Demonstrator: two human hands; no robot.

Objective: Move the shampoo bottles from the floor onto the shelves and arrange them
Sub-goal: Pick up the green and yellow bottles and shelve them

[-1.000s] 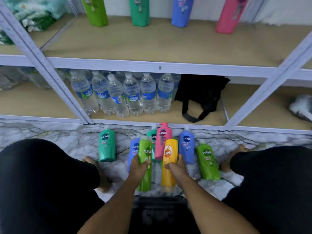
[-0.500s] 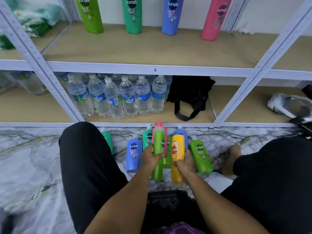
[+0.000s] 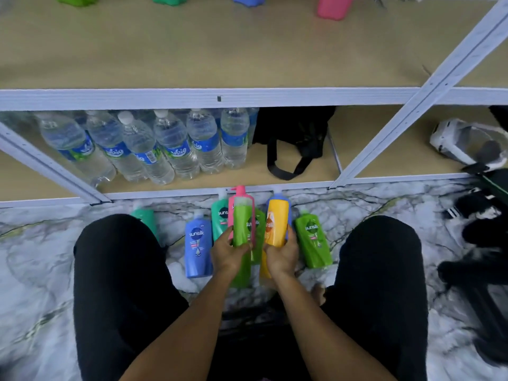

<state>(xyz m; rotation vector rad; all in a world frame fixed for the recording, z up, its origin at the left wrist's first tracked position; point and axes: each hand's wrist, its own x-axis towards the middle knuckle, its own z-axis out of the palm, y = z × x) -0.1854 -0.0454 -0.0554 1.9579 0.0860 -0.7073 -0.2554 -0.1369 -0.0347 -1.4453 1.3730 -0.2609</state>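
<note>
Two shampoo bottles are up off the floor (image 3: 55, 270), the left hand (image 3: 229, 251) clasping a green bottle (image 3: 242, 229) and the right hand (image 3: 280, 255) a yellow bottle (image 3: 276, 225), so I reckon next comes the lift onto the upper shelf (image 3: 220, 56).

"sunsilk" on shampoo bottles (image 3: 196, 243); "Waig"-like lettering on water bottles (image 3: 176, 149)

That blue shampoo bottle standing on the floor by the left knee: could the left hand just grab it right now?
Probably not at once. The blue shampoo bottle stands unobstructed just beside the left hand, but that hand is already wrapped around a light green bottle, so it would have to put that down first.
</note>
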